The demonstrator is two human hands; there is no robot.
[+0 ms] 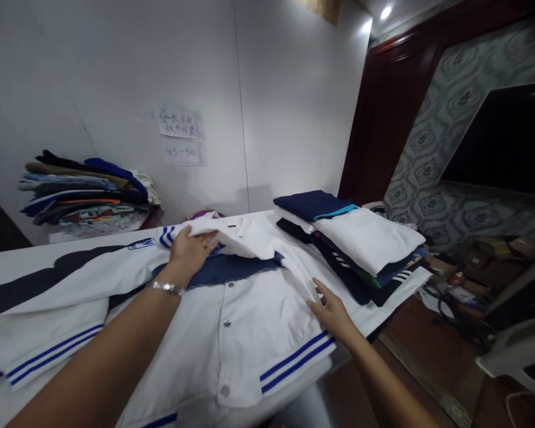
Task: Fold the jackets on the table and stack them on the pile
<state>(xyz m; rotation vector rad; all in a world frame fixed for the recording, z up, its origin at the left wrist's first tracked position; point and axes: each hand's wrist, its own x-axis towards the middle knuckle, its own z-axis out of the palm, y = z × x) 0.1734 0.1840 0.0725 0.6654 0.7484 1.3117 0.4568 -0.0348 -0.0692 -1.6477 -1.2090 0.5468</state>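
A white jacket [254, 315] with a navy panel, metal snap buttons and blue-striped edges lies spread on the white table. Near its collar, my left hand [190, 252] grips the jacket's white cloth, part of which is raised. Its fingers are partly hidden by the cloth. At the jacket's right edge is my right hand [332, 312], its thumb and forefinger apart beside the white sleeve. Whether it presses on the cloth I cannot tell.
Folded clothes [368, 238] are stacked on the table to the right. At the back left stands a taller clothes pile [89, 196]. Handwritten paper notes [181, 123] hang on the white wall. Past the table's right end are cardboard boxes [490, 261] and a white plastic stool [517, 351].
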